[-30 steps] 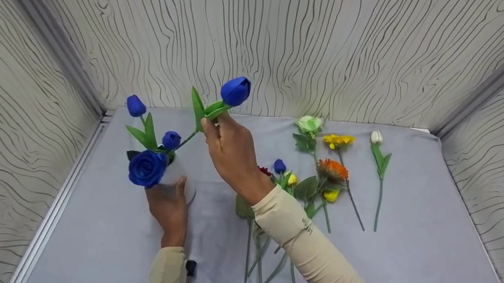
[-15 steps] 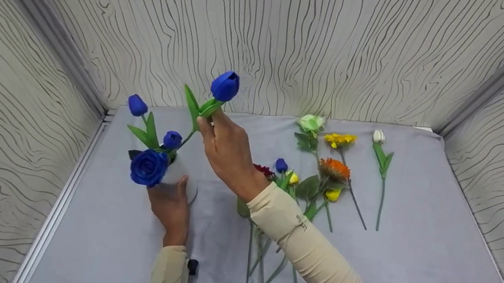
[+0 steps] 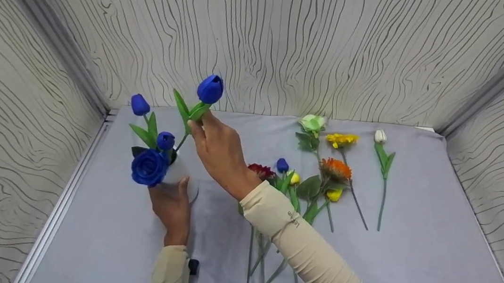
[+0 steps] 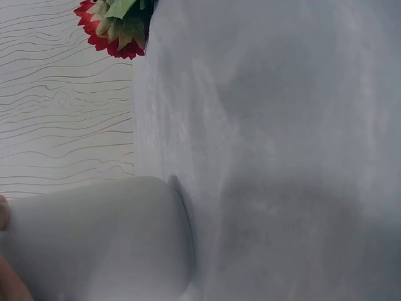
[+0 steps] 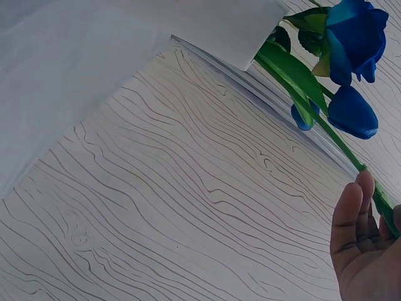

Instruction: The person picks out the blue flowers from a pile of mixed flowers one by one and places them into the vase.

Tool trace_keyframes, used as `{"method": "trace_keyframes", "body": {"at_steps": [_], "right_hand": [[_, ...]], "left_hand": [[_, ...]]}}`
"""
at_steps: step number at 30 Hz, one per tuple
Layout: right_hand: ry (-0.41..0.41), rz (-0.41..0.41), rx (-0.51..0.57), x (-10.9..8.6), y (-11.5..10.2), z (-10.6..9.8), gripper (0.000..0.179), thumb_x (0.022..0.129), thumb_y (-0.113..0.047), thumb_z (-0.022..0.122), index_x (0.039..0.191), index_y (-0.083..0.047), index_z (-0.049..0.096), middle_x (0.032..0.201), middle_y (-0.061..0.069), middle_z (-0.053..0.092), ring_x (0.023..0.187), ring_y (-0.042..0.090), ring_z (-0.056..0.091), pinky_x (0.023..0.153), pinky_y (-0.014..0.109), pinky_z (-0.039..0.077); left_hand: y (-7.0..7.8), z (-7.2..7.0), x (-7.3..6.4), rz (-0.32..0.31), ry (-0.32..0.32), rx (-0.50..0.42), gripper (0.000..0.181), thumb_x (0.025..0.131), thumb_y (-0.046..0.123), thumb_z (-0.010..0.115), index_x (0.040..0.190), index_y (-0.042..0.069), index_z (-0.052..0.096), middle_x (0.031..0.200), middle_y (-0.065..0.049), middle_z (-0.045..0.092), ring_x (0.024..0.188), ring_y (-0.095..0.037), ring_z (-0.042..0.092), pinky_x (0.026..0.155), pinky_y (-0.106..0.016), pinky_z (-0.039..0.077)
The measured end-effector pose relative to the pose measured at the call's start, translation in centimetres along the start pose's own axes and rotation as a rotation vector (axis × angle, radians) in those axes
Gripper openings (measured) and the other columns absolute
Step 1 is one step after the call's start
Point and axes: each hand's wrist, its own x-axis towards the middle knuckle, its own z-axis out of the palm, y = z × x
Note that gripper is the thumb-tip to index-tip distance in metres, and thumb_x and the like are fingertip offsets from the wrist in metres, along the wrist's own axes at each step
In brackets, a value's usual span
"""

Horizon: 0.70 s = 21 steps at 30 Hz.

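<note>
My left hand point(image 3: 172, 210) grips the side of a white vase point(image 4: 100, 238) that stands on the cloth. In the vase are a blue rose point(image 3: 149, 168), a blue tulip point(image 3: 140, 105) and a smaller blue bloom point(image 3: 165, 140). Above and to the right of its mouth, my right hand point(image 3: 220, 150) pinches another blue tulip point(image 3: 210, 90) by the stem, just under its leaves. The lower stem of that tulip slants into the vase mouth, as the right wrist view shows beside the blue rose point(image 5: 356, 44). The left fingers behind the vase are mostly hidden.
Right of the vase, loose flowers lie on the grey cloth point(image 3: 408, 273): a red flower point(image 3: 262, 171), an orange one point(image 3: 336, 169), a yellow one point(image 3: 341, 140), a pale green rose point(image 3: 312, 123) and a white tulip point(image 3: 380, 137). Wood-grain panels point(image 3: 263, 43) enclose the table.
My right hand has moved left and slightly down toward the vase with the blue tulip. The small blue bloom has shifted slightly left. The left hand keeps holding the vase.
</note>
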Motion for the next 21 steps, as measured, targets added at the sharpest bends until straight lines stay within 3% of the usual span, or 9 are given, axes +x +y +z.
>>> {"method": "trace_keyframes", "body": {"at_steps": [5, 9, 21], "right_hand": [[0.045, 0.008, 0.0, 0.1, 0.0, -0.2, 0.026, 0.102, -0.027, 0.049, 0.107, -0.003, 0.057, 0.082, 0.004, 0.067, 0.068, 0.012, 0.062, 0.059, 0.024, 0.049], [0.111, -0.011, 0.008, 0.3, -0.3, -0.8, 0.023, 0.1, -0.025, 0.054, 0.103, -0.003, 0.059, 0.077, 0.003, 0.066, 0.063, 0.01, 0.06, 0.056, 0.024, 0.046], [0.259, -0.234, -0.108, 1.5, -1.3, -1.1, 0.011, 0.095, -0.014, 0.061, 0.093, -0.003, 0.061, 0.075, 0.004, 0.066, 0.064, 0.011, 0.062, 0.056, 0.022, 0.048]], "left_hand": [[0.2, 0.0, 0.1, -0.01, -0.002, 0.014, 0.085, 0.08, 0.019, 0.08, 0.146, -0.004, 0.031, 0.146, -0.019, 0.04, 0.136, -0.025, 0.036, 0.111, -0.036, 0.026], [0.1, 0.0, 0.2, -0.003, 0.007, 0.014, 0.086, 0.079, 0.019, 0.081, 0.145, -0.005, 0.032, 0.144, -0.02, 0.042, 0.135, -0.025, 0.038, 0.11, -0.037, 0.028], [-0.1, 0.1, 0.1, -0.066, 0.002, 0.01, 0.09, 0.077, 0.023, 0.083, 0.146, -0.002, 0.031, 0.145, -0.019, 0.042, 0.134, -0.024, 0.039, 0.109, -0.039, 0.03]]}}
